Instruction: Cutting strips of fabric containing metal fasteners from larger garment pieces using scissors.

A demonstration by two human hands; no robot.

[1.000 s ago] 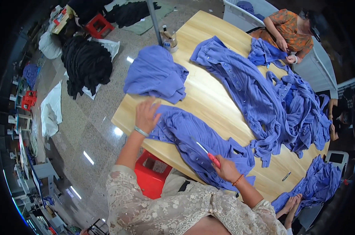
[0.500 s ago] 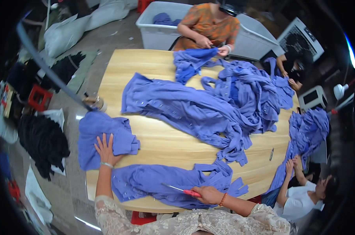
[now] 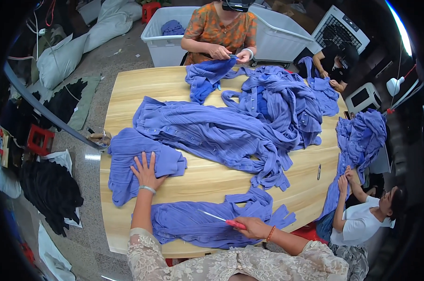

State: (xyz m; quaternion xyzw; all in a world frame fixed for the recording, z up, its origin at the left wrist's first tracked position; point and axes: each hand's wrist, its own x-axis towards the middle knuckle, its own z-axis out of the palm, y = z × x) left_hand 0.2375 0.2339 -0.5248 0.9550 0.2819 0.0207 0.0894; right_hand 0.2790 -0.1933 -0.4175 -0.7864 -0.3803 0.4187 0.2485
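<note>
My left hand [image 3: 147, 174] lies flat, fingers spread, on a folded violet-blue ribbed garment [image 3: 127, 152] at the table's left edge. In my right hand [image 3: 251, 228] is a red-handled tool [image 3: 235, 224] with a long thin metal blade; its exact kind is unclear. The blade points left over a second violet-blue garment [image 3: 184, 222], with buttons, spread along the near edge. Beyond my hands, a long buttoned garment [image 3: 188, 124] stretches across the table. It runs into a rumpled heap of similar garments [image 3: 287, 103] on the right.
Across the wooden table [image 3: 212, 182], a person in an orange patterned top [image 3: 219, 30] handles a garment. Two others work at the right side, near a garment pile [image 3: 361, 140]. A small metal tool [image 3: 319, 172] lies on the table. A grey pole [image 3: 48, 112] slants at the left.
My left hand and the folded garment beneath it have shifted right, farther onto the table. The near garment's left end has also moved right. My right hand keeps the tool; the view has shifted slightly.
</note>
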